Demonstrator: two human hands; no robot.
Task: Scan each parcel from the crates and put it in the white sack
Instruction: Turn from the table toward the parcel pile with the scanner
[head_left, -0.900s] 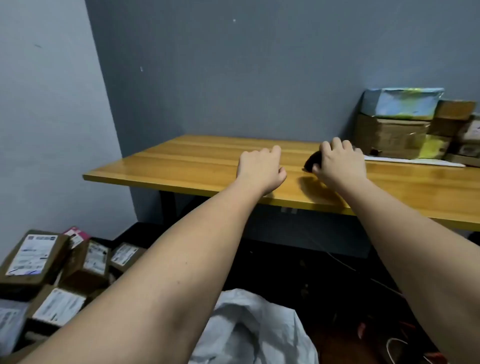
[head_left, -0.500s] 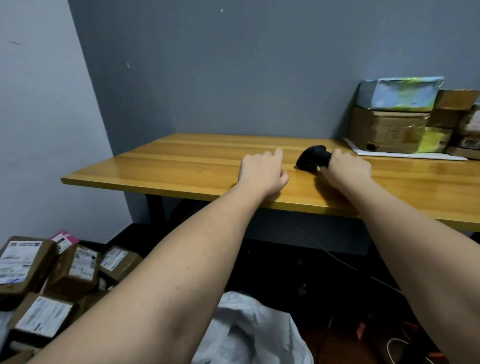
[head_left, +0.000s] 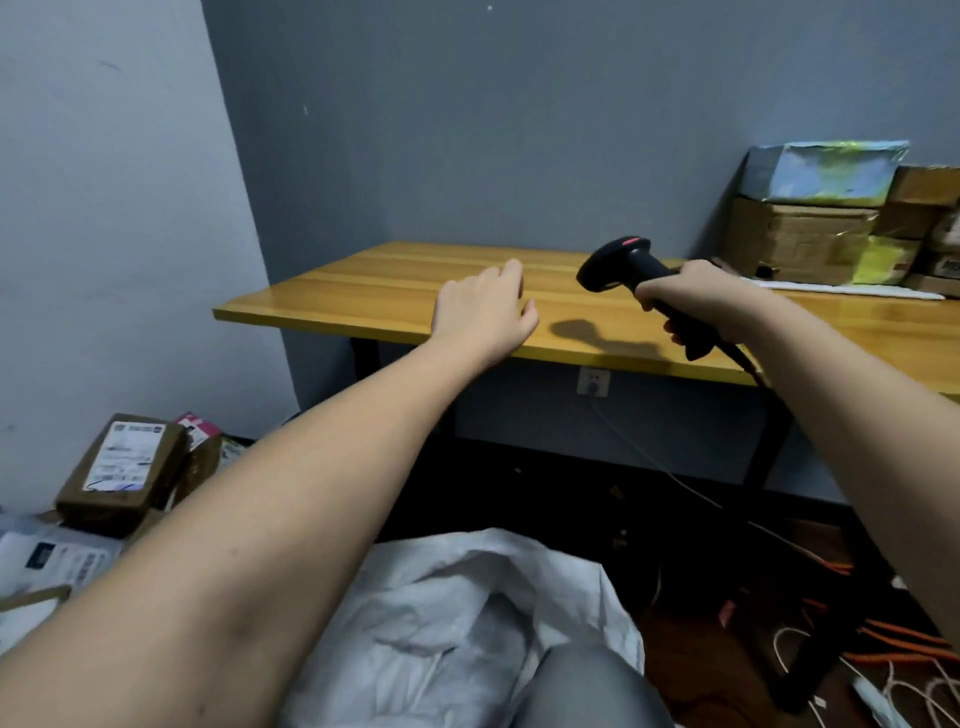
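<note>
Head view. Right hand (head_left: 696, 301) is clenched round the handle of the black scanner (head_left: 641, 288), held clear above the wooden table (head_left: 363, 296). The scanner's long axis runs from lower right at the cord end up to the head at upper left; a red light shows on top of the head. Its cable (head_left: 675, 478) trails off the table edge toward the floor.

Left hand (head_left: 483, 312) holds nothing — fingers relaxed and loosely spread, over the table's near edge; cannot tell if it touches the wood.

Parcels (head_left: 124, 467) sit low at far left, against the pale wall, labels up. They lie well down and left of both hands, and the left hand is the nearer one. Judgement: the left arm drops to fetch a parcel while the scanner swings down to meet its label.

White sack (head_left: 467, 613) lies directly below, mouth crumpled, between the arms — a short drop from any scan point.

Room: open air between table edge and sack. Cable may snag the table edge.
</note>
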